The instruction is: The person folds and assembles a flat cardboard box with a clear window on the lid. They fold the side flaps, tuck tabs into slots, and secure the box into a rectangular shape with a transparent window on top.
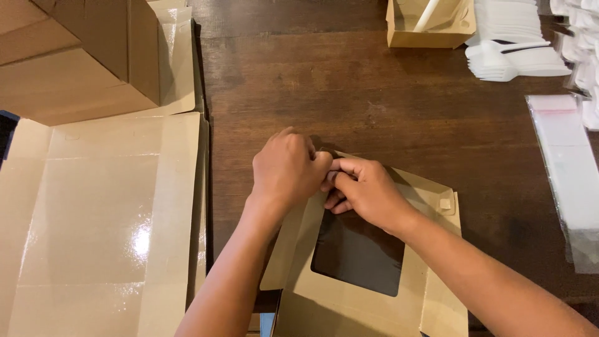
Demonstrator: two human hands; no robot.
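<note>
A flat brown cardboard box blank (430, 206) with a clear window panel (359, 253) lies on the dark wooden table (387, 100) in front of me. My left hand (288, 170) and my right hand (363, 192) meet at the blank's far top corner. Both pinch the cardboard edge there, fingertips touching. The fold itself is hidden under my fingers. A small square tab (445, 203) shows on the blank's right flap.
A stack of flat glossy cardboard blanks (100, 218) fills the left side, with larger brown boxes (81, 56) behind it. A small open cardboard box (429, 25) and white stacked pieces (515, 43) stand at the back right. Clear plastic sleeves (571, 168) lie at right.
</note>
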